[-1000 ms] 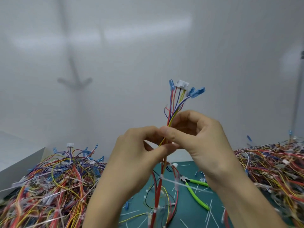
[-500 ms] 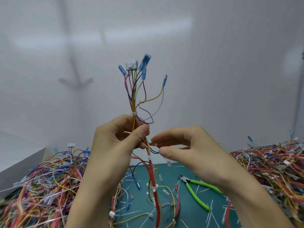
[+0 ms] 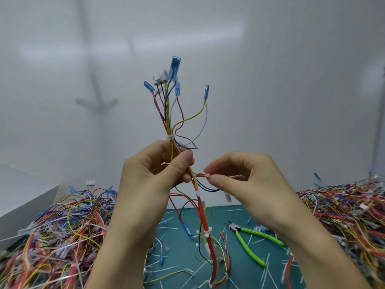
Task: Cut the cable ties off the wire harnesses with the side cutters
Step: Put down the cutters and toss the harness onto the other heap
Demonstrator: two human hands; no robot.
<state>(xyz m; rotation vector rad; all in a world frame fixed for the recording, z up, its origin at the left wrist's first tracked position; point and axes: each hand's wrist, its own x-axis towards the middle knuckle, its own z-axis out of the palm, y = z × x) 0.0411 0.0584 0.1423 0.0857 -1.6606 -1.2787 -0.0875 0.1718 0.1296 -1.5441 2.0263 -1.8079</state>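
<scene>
Change: left hand (image 3: 150, 180) and right hand (image 3: 250, 180) have drawn apart since a second ago; the wire harness (image 3: 169, 122) now stands left of centre, with a yellow-and-white branch sprung out to the right.
Harness: upright in the air, blue terminals and white connectors on top, lower end trailing onto the green mat (image 3: 235, 274).
Left hand: grips the bundle just below the upper cable tie (image 3: 170, 137).
Right hand: thumb and forefinger pinch the branch cable tie (image 3: 207, 175).
Side cutters (image 3: 248, 236): green-handled, lying on the mat, untouched.
Mat: strewn with cut tie scraps (image 3: 264, 265).
Piles: tangled harnesses on the left (image 3: 52, 236) and right (image 3: 343, 215).
White box (image 3: 27, 207): at the left edge, contents hidden.
Tag (image 3: 228, 198): writing too small to read.
</scene>
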